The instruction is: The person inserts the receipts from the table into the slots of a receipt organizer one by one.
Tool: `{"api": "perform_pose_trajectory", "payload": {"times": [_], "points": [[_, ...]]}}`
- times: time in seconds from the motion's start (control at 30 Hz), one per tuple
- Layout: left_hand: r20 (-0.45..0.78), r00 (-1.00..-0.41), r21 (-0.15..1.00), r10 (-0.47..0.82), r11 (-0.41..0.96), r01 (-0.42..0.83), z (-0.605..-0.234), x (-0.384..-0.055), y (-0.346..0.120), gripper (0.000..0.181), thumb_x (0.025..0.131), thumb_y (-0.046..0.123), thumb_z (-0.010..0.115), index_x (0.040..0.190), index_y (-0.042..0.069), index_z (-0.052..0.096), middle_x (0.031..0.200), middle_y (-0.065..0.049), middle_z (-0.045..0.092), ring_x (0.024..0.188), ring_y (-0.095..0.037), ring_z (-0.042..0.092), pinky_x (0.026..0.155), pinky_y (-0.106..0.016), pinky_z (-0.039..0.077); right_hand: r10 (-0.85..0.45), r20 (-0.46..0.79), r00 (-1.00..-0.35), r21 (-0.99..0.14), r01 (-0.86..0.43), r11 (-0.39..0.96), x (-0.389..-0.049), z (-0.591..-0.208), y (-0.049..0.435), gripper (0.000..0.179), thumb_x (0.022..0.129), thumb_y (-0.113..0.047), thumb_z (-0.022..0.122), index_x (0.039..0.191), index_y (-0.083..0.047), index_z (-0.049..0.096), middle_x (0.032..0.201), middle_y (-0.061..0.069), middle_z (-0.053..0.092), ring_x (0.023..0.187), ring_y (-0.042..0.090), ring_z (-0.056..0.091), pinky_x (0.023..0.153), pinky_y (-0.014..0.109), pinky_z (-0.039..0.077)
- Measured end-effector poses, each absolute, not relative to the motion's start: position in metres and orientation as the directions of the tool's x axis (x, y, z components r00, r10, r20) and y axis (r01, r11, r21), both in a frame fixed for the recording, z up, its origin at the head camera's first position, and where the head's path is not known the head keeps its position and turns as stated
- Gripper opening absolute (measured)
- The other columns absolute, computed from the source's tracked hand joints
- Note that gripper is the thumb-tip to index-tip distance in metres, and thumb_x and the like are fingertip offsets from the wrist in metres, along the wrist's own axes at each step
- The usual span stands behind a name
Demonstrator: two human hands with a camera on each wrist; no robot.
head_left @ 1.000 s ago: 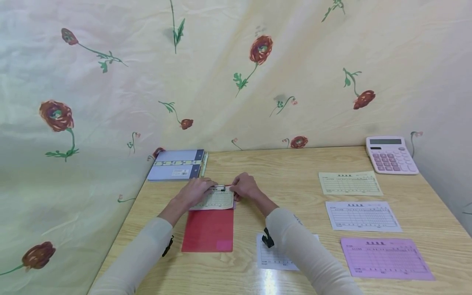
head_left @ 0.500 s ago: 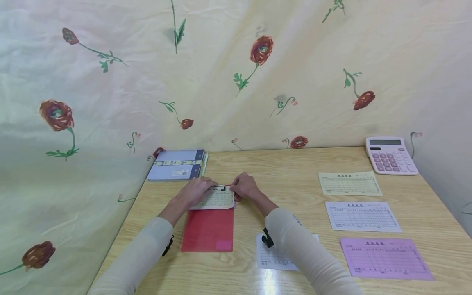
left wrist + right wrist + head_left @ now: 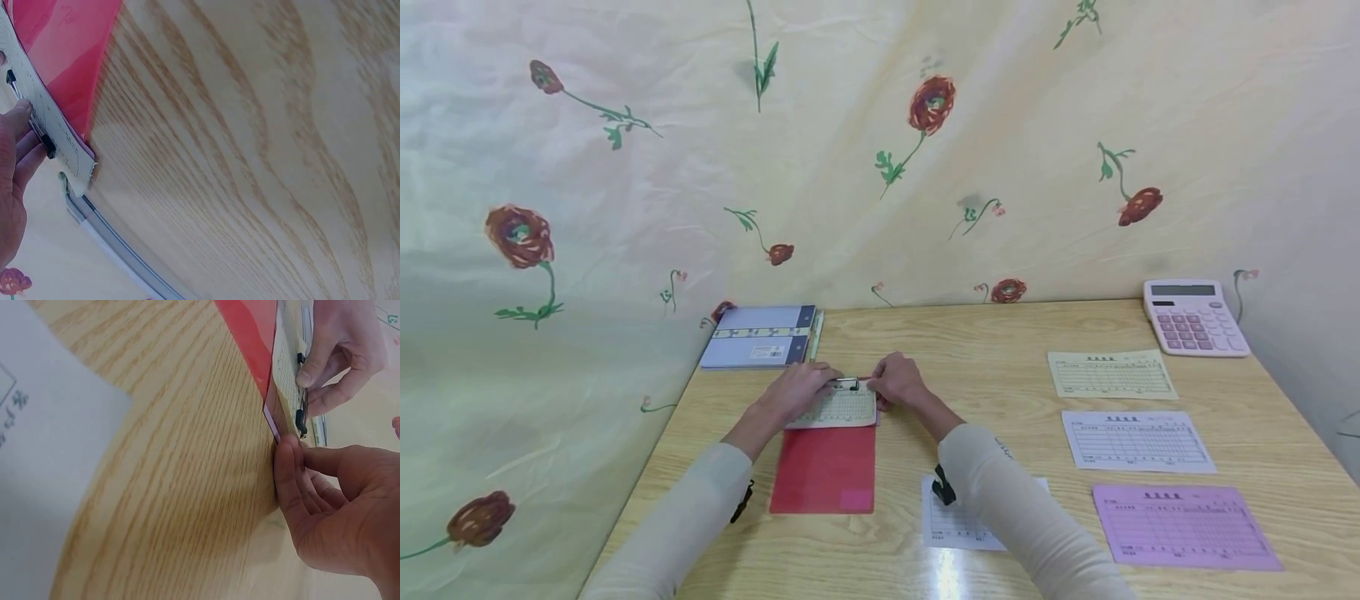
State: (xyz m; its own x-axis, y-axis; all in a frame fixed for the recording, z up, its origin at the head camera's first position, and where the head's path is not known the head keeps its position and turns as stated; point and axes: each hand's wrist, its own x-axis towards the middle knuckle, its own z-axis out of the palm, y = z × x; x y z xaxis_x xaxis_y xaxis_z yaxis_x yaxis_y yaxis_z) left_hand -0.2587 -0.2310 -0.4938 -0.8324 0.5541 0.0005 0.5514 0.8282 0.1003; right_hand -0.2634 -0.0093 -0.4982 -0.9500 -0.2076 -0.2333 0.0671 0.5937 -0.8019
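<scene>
A red translucent clipboard (image 3: pixel 822 467) lies on the wooden table, its metal clip (image 3: pixel 847 382) with black ends at the far edge. Under the clip is a pale green printed slip (image 3: pixel 844 408), with a purple edge of another sheet showing beneath. My left hand (image 3: pixel 793 392) pinches the clip, thumb on top, as the left wrist view shows. At the far right corner my right hand (image 3: pixel 898 379) pinches the edge of the stack between thumb and fingers. Those fingertips (image 3: pixel 289 442) partly hide the corner.
A blue notebook (image 3: pixel 752 337) and a pen (image 3: pixel 816 335) lie behind my left hand. Green (image 3: pixel 1112 374), white (image 3: pixel 1138 441) and purple (image 3: pixel 1186 527) slips form a column at right. Another white slip (image 3: pixel 955 525) is partly under my right forearm. A pink calculator (image 3: pixel 1195 317) sits far right.
</scene>
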Motion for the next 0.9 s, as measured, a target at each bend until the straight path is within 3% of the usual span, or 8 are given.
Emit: {"api": "perform_pose_trajectory", "payload": {"times": [0.2, 0.3, 0.53, 0.9], "points": [[0.027, -0.834, 0.135, 0.551, 0.825, 0.549, -0.495, -0.259, -0.229, 0.028, 0.103, 0.015, 0.073, 0.131, 0.011, 0.075, 0.122, -0.005, 0.076, 0.11, -0.02, 0.074, 0.095, -0.037, 0.061, -0.167, -0.169, -0.971, -0.659, -0.015, 0.752, -0.264, -0.496, -0.003, 0.016, 0.1, -0.016, 0.076, 0.1, -0.003, 0.068, 0.078, 0.006, 0.067, 0.06, 0.014, 0.06, 0.051, 0.022, 0.046], [0.034, -0.834, 0.139, 0.551, 0.824, 0.549, -0.495, -0.259, -0.229, 0.028, 0.102, 0.014, 0.074, 0.13, 0.011, 0.076, 0.121, -0.006, 0.077, 0.111, -0.021, 0.074, 0.095, -0.036, 0.061, -0.151, -0.124, -0.981, -0.629, -0.04, 0.777, -0.263, -0.494, 0.004, 0.015, 0.1, -0.015, 0.076, 0.103, -0.003, 0.068, 0.085, 0.007, 0.068, 0.069, 0.017, 0.061, 0.058, 0.025, 0.05], [0.031, -0.834, 0.135, 0.551, 0.825, 0.549, -0.494, -0.258, -0.229, 0.03, 0.101, 0.015, 0.075, 0.131, 0.011, 0.076, 0.124, -0.007, 0.076, 0.115, -0.023, 0.073, 0.097, -0.038, 0.06, -0.158, -0.013, -0.987, -0.655, -0.111, 0.748, -0.264, -0.488, 0.032, 0.009, 0.101, -0.01, 0.073, 0.103, -0.002, 0.077, 0.096, 0.01, 0.076, 0.085, 0.023, 0.071, 0.076, 0.035, 0.062], [0.022, -0.85, 0.144, 0.527, 0.84, 0.524, -0.494, -0.256, -0.228, 0.029, 0.101, 0.015, 0.076, 0.13, 0.012, 0.076, 0.123, -0.007, 0.076, 0.114, -0.022, 0.072, 0.097, -0.04, 0.06, -0.243, 0.096, -0.965, -0.724, -0.235, 0.648, -0.263, -0.477, 0.113, 0.028, 0.102, -0.01, 0.071, 0.124, 0.007, 0.073, 0.117, 0.022, 0.076, 0.108, 0.038, 0.073, 0.097, 0.052, 0.059]]}}
